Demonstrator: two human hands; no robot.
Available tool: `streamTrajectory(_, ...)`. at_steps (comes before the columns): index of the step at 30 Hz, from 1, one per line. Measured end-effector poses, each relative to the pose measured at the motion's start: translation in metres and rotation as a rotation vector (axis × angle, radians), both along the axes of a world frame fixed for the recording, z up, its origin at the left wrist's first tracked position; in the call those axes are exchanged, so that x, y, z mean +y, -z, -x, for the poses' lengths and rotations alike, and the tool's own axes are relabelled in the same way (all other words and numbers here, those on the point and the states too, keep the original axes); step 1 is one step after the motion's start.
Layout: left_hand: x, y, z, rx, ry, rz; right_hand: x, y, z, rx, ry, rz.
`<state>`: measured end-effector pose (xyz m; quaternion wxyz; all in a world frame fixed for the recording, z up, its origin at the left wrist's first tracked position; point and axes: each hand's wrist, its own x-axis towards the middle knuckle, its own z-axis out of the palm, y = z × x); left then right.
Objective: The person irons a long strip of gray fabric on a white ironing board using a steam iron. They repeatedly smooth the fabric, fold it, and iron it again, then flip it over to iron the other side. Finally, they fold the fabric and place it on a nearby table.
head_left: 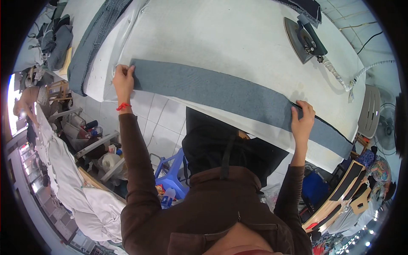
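A long blue-grey fabric strip [212, 89] stretches along the near edge of the white padded table. My left hand [123, 80], with a red string at the wrist, grips the strip's left end between thumb and fingers. Toward the other end, my right hand [303, 117] is closed on the strip, thumb on top and fingers at its far edge. Past that hand the strip runs on to the right, with a dark line along its far edge. Beyond it, at the far right of the table, rests an iron [304, 40] with a wrapped cord.
Dark grey cloth [91, 46] hangs over the table's left side, and another dark piece [304, 9] lies at the far edge. A blue plastic stool [174, 172] stands below me. White cloth [72, 182] covers a surface at left. A fan [386, 121] is at right.
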<state>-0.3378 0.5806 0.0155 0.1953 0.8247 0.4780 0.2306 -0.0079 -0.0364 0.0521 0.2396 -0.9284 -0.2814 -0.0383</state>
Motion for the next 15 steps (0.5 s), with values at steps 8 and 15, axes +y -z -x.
streamTrajectory(8, -0.059, -0.035, -0.059, 0.266, -0.144, -0.459, -0.003, 0.004, 0.003, -0.12, 0.037, 0.031)
streamTrajectory(15, -0.318, -0.015, -0.228, -0.208, 0.984, 0.057, 0.032, -0.033, -0.04, -0.132, 0.029, -0.223)
